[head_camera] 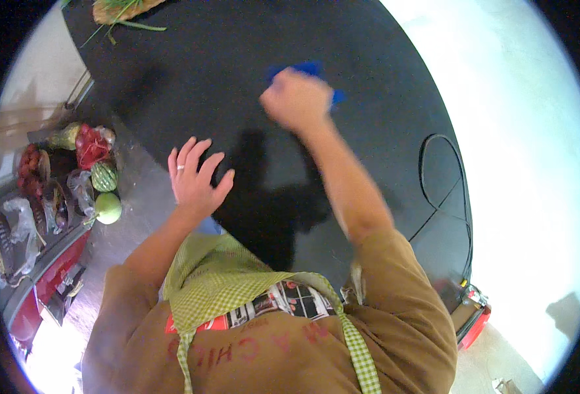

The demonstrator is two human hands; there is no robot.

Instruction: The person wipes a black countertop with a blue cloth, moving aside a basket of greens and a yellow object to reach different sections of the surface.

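Note:
A blue cloth (308,68) is bunched under my right hand (297,98), which presses it against a black tabletop (211,74). Motion blurs that hand, and most of the cloth is hidden beneath it. My left hand (195,177), with a ring on one finger, is spread apart and empty over the table's near left edge. Whether its palm touches the surface I cannot tell. Dark shadows of my head and arms fall on the tabletop between the two hands.
At the far left lie a wooden board (127,11) and green stalks (142,25). A looped black cable (422,162) rests on the right. Off the left side, a rack holds a round green fruit (108,208), a striped green squash (104,176) and a red net bag (92,147).

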